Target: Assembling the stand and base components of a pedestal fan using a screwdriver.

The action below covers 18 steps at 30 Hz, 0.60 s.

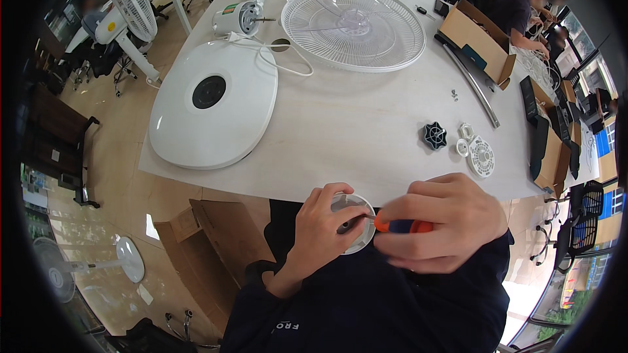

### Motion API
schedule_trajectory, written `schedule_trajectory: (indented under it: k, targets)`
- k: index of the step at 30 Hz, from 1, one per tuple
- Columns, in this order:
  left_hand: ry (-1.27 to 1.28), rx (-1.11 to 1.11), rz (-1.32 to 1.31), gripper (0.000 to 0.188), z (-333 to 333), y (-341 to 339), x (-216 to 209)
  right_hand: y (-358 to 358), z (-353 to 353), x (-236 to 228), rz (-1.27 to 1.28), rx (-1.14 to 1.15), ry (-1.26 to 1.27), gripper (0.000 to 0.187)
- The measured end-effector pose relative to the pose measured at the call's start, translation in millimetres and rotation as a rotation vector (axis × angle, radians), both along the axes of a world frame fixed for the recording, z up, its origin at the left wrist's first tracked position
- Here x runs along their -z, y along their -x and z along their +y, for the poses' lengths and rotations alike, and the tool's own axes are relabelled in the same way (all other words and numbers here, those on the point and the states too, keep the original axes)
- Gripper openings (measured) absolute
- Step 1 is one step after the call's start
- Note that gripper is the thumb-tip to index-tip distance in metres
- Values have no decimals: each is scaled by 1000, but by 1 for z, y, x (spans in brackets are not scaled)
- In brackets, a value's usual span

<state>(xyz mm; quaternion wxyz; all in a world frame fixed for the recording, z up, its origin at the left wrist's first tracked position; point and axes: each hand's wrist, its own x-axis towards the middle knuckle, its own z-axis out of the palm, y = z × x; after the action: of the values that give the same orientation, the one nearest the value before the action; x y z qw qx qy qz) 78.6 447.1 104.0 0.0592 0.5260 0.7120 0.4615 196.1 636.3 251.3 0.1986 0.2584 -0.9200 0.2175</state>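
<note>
"Where's the cup [362,244]?"

"By the near edge of the surface [340,114]. The left hand's [320,222] grip is curled around its wall; the right hand's [445,222] grip pinches the orange handle of what looks like a screwdriver [422,226]."

"How would you do this step well?"

"Brace the cup firmly, keep the shaft straight to whatever it meets, and press steadily while turning. The left fingers are very near the shaft, so a slip could nick them. They hide the tip; I can't tell what it meets."

"And the materials?"

"The cup looks like smooth, hard plastic. Beyond it lie a white disc [482,157] pierced with slots and a dark, lobed knob [434,136]. Farther, the base [245,114] is a glossy, rounded slab. Farthest, the guard [396,36] is round and finely ribbed, near the motor [227,21], a white drum with a thin metal shaft."
</note>
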Motion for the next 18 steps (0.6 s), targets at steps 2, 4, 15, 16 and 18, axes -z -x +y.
schedule_trajectory:
  k: [2, 4, 15, 16, 18]
  targets:
    - [-16, -12, -3, 19, 0, 1, 1, 1, 3, 1, -7, -103, 80, 34]
    - [-23, -25, -5, 18, 0, 1, 1, 0, 7, 0, -38, -110, 80, 38]
    - [-29, -37, 1, 16, 1, 0, 1, 16, 7, 10, 118, -164, 207, 26]
    - [-36, -34, 0, 16, 1, 0, 1, 15, 9, 9, 11, -194, 259, 26]
    - [-24, -34, -19, 16, 1, 1, 1, 4, 12, 2, -9, -88, 144, 28]
